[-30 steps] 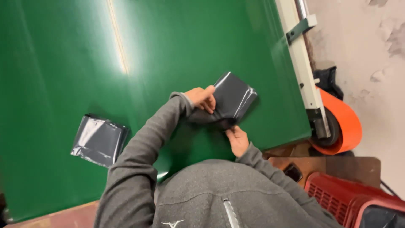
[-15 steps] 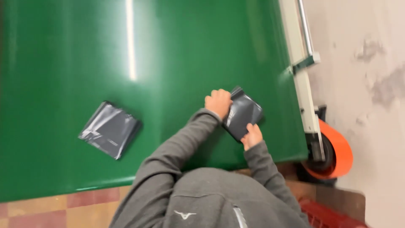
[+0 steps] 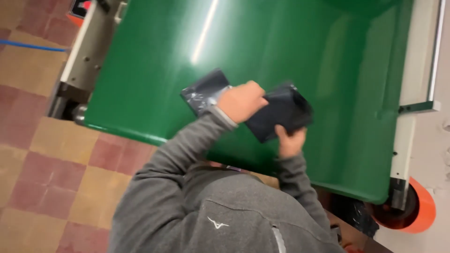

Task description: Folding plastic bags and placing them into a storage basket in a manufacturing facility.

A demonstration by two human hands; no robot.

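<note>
- I am gripping a dark grey plastic mailer pouch (image 3: 281,111) with both hands over the green conveyor belt (image 3: 300,47), the pouch lifted just in front of my chest.
- My left hand (image 3: 241,100) is closing over the pouch's upper left edge, fingers curled tight around it and knuckles facing the camera.
- My right hand (image 3: 290,140) is pinching the pouch's lower edge from beneath, thumb pressing up against the film.
- A second dark pouch (image 3: 205,91) is lying flat on the belt just beyond my left wrist, partly hidden by the grey sleeve (image 3: 187,145).
- The frame is blurring here, so I cannot tell whether the held pouch is sealed or open at its mouth.
- By my reading, I am handling this pouch before it goes flat on the belt; the next move is calling for a steady two-handed grip and a clear patch of belt beside the other pouch.
- An orange roller wheel (image 3: 415,213) is showing at the machine's corner, above a chequered tile floor (image 3: 42,154).
</note>
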